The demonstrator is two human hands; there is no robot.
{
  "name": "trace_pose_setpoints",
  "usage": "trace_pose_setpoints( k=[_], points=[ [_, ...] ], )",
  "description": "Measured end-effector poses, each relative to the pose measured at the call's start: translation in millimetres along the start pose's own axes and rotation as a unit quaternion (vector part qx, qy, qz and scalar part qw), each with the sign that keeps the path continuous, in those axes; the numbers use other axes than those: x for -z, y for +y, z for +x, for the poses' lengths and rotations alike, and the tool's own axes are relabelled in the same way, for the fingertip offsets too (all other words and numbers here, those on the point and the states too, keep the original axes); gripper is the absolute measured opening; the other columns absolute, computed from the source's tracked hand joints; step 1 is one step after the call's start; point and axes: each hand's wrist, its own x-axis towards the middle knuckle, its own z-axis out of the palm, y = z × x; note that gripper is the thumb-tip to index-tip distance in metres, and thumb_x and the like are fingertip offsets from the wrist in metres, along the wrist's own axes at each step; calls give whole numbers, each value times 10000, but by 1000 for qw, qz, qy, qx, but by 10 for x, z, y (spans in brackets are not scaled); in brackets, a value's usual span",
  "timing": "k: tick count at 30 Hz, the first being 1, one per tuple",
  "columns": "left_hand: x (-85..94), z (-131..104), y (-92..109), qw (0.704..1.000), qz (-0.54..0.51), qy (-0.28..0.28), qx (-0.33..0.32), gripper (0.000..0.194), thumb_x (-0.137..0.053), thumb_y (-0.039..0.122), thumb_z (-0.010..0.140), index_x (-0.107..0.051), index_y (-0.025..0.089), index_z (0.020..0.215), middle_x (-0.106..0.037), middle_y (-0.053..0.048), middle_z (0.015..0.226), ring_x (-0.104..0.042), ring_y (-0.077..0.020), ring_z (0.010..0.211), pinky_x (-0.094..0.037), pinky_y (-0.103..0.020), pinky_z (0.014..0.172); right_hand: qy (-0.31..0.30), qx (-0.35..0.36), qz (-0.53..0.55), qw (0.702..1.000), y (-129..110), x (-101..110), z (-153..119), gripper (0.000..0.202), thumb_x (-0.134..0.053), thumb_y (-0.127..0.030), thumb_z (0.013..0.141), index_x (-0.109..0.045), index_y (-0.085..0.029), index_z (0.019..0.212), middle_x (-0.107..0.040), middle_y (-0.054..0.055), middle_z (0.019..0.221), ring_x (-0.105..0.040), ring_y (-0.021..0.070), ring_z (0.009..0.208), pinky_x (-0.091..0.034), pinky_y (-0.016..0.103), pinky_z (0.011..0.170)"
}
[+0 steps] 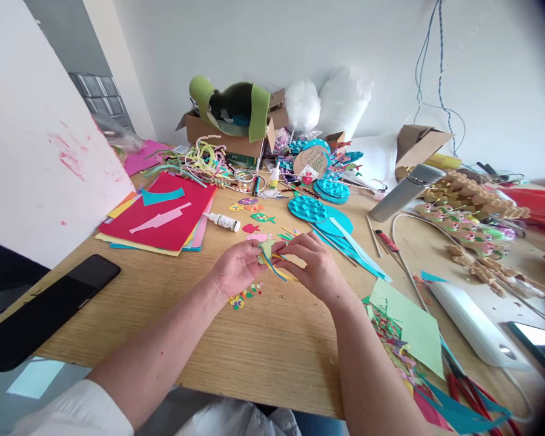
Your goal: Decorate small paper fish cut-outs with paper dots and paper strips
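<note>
Over the middle of the table, my left hand (pixel 234 267) grips a small pale green paper cut-out (pixel 266 247) between thumb and fingers. My right hand (pixel 315 267) meets it from the other side, its fingers pinched on narrow paper strips. A curled blue strip (pixel 275 270) and a yellow one hang from the cut-out; where they join is hidden. Beneath my hands lie small coloured paper dots (pixel 237 301). Just beyond are a pink paper fish (pixel 255 237), a red fish (pixel 251 228), a green fish (pixel 262 217) and a white glue bottle (pixel 224 222) on its side.
A stack of coloured sheets (pixel 154 218) lies left, with a black phone (pixel 54 306) nearer. Blue textured discs (pixel 307 209), a grey bottle (pixel 406 192) and a white device (pixel 475 324) stand right. Paper scraps and red-handled scissors (pixel 470 393) lie near right. Boxes (pixel 224 133) line the wall.
</note>
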Motion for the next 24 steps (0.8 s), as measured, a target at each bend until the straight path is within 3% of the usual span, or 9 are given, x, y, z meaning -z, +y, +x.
trace_pose_setpoints(
  k=[8,11,15,18,24],
  points=[
    [17,8,-15,1000,-16,19,3,123,-619,80,685,-668,140,781,-713,-116,1099,-635,-259,1121,-433,-425,1050,-3,-20,-37,999,-34,-3,5,196,-500,-221,948,-664,-193,845,-642,69,812,-553,199,795,-446,354,759],
    [31,26,-1,999,-25,40,2,117,-613,93,698,-662,142,792,-702,-103,1141,-666,-266,1071,-457,-421,1022,58,-96,-14,994,24,28,-17,161,-523,-250,927,-636,-196,828,-645,54,770,-576,196,765,-450,332,711],
    [43,49,7,996,-9,92,-2,77,-588,103,710,-650,130,746,-744,-123,952,-711,-254,948,-521,-387,927,118,-227,109,961,61,78,-26,122,-570,-308,882,-625,-203,853,-677,31,765,-623,177,725,-470,312,691],
    [34,55,-2,991,39,122,-31,105,-598,98,691,-667,115,769,-744,-111,817,-726,-239,845,-549,-400,878,100,-259,203,939,28,83,-5,161,-604,-356,850,-632,-198,836,-670,29,760,-619,169,713,-468,306,678],
    [20,63,-43,975,114,165,-96,142,-726,168,605,-682,120,731,-728,-71,753,-713,-216,755,-568,-407,829,22,-241,282,928,-37,-14,32,184,-645,-371,813,-647,-190,777,-645,38,805,-574,163,768,-439,293,679]
  ],
)
